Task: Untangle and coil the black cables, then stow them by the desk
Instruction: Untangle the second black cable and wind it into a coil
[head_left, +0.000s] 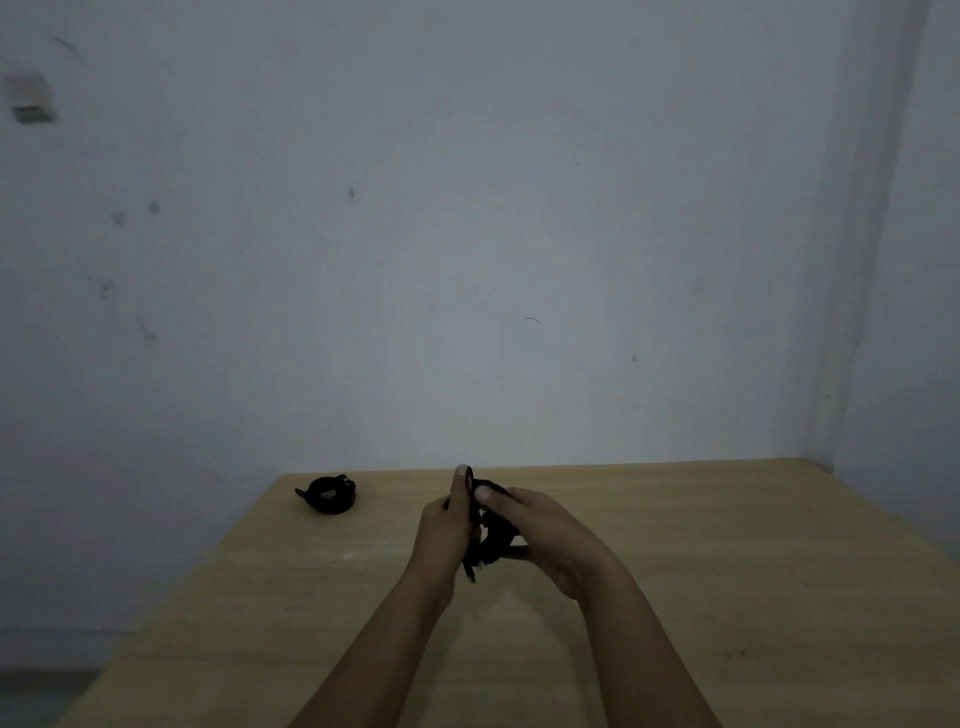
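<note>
A light wood desk (727, 571) is shown, set into the corner formed by two pale walls. One coiled black cable (329, 494) is laid flat near its far left corner, well to the left of the fingers (460, 488) and apart from them. The desk surface beneath and to the right of the fingers is seen bare.

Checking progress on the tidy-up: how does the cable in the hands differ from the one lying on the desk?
The cable on the desk lies alone near the far left corner as a finished round coil; the held cable is up off the desk, gripped by the left hand and right hand. The held cable looks bunched, one end dangling below; the other looks neat. Both are black.
</note>
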